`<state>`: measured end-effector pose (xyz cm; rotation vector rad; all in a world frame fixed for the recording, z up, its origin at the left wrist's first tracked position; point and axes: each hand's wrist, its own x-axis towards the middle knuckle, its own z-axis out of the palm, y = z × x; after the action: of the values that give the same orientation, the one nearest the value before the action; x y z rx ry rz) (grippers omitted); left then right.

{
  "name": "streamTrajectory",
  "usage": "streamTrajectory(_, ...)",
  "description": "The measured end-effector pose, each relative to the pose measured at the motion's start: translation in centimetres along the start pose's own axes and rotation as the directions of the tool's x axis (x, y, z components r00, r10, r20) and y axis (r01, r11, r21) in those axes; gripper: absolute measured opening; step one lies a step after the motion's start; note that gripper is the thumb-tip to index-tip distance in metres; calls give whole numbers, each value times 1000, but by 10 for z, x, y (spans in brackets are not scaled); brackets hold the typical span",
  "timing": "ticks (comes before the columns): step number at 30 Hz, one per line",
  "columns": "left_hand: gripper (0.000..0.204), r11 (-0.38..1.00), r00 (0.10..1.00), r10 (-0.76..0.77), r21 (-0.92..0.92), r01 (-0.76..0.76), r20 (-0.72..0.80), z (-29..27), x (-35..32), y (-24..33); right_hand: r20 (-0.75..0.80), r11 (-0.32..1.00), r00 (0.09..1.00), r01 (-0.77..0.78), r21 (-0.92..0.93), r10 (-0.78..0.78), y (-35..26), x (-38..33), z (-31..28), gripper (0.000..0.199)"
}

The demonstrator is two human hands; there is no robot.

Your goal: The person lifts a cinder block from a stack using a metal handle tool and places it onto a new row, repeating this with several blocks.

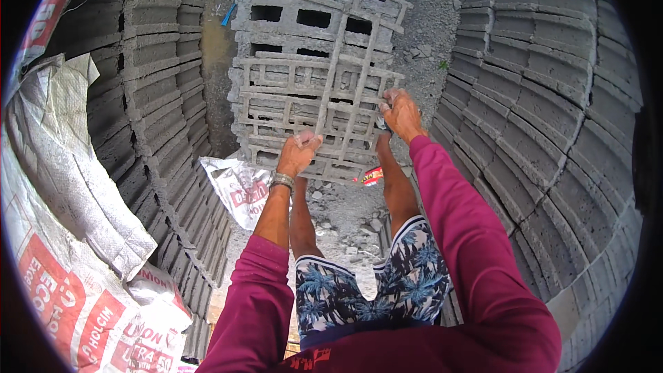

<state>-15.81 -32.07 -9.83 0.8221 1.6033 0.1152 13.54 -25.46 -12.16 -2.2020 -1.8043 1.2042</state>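
Note:
Grey, cement-crusted ladder-like frames (331,76) lie across one another on top of a stack of hollow concrete blocks (248,31). My left hand (298,153) has its fingers curled at the near left end of a long frame bar. Farther right, my right hand (402,114) is closed at the right edge of the frames, its thumb and fingers together. Its palm side is hidden, and what its fingertips pinch there is hard to make out. Both hands look dusty with cement.
Stacked concrete blocks form walls on the left (155,62) and right (525,110). White and red cement sacks (83,166) lie at the left; another sack (242,190) is beside my left leg. A red wrapper (371,177) and gravel (338,224) are near my feet.

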Motion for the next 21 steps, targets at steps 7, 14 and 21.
streamTrajectory(7, 34, 946, 933, 320, 116, -304, -163, 17, -64, 89, 120, 876, 951, -308, 372, 284, -21, -19, -25, 46)
streamTrajectory(14, 29, 899, 870, 359, -125, -420, -337, -18, -162, 211, 212, 633, 952, -304, 712, 219, -46, -108, -35, 38)
streamTrajectory(21, 42, 632, 628, 712, -106, -768, -314, -70, -68, 359, 261, 818, 914, -398, 415, 312, 25, -114, -27, 34)
